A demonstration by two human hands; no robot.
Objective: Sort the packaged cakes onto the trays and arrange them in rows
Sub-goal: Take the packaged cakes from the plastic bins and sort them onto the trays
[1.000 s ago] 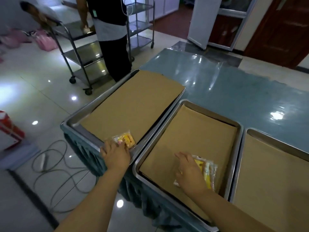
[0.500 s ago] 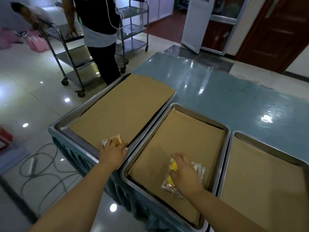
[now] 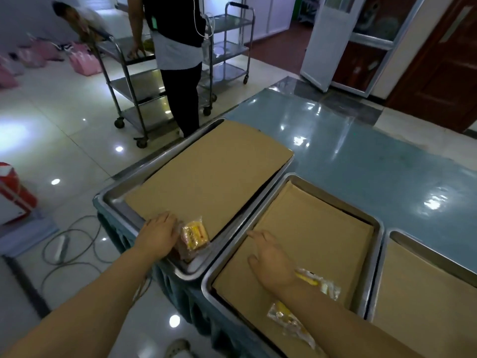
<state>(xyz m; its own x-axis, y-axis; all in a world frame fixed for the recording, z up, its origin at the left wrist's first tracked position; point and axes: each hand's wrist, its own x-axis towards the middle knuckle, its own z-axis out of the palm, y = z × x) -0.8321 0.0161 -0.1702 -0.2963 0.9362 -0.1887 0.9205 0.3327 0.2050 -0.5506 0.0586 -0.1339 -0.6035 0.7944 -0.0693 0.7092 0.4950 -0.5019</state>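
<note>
Now a cake packet [image 3: 195, 235] lies against the flat left hand [image 3: 158, 236]; the right hand [image 3: 271, 258] rests flat, empty.

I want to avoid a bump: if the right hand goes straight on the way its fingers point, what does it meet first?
Most likely the left rim of the middle tray, just past the right hand. Its height above the cardboard is unclear, so it might pass over.

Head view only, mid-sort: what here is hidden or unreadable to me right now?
- Head view: middle tray packets lie partly under the right forearm; count unclear.
- Head view: left hand covers part of the left tray packet.
- Head view: right tray cut off by the frame edge.
- Head view: packet print too blurred to read.
</note>
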